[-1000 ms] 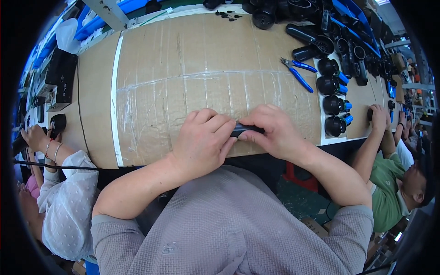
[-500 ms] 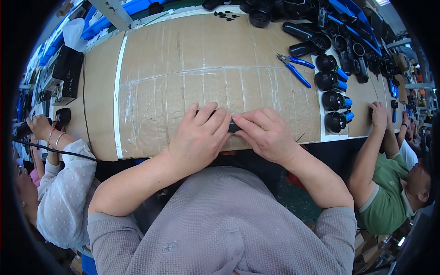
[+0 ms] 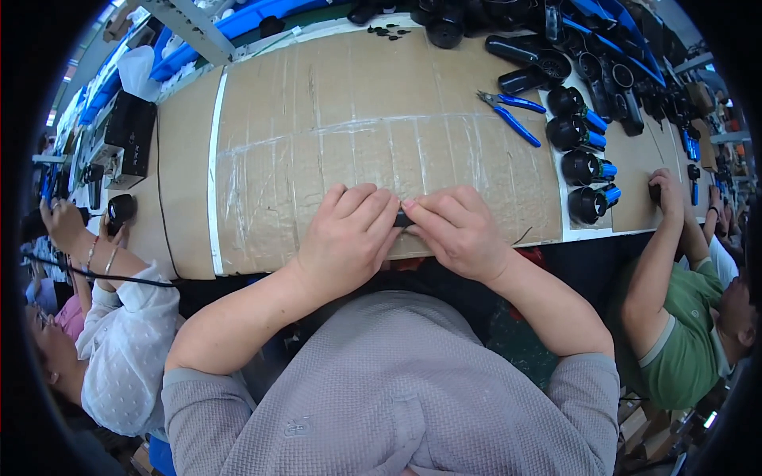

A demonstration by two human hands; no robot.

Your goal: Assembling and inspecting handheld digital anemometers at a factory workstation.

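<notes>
Both my hands meet above the front edge of the cardboard-covered table (image 3: 317, 159). My left hand (image 3: 349, 234) is closed around a small black part (image 3: 403, 219), mostly hidden by my fingers, so its kind does not show. My right hand (image 3: 456, 230) pinches the same part from the other side, thumb and forefinger at its end. The two hands nearly touch. Farther off to the right lie blue-handled cutting pliers (image 3: 514, 117), jaws apart, touched by neither hand.
Several round black motor-like units with blue parts (image 3: 585, 167) line the table's right side. Black plastic housings (image 3: 532, 63) pile up at the far right. Tiny black pieces (image 3: 387, 32) lie at the back. A black box (image 3: 127, 139) stands left. Co-workers sit on both sides.
My hands keep their grip on the black part with barely any movement. The view has shifted slightly. At the left, the co-worker's hand has lifted a little.
</notes>
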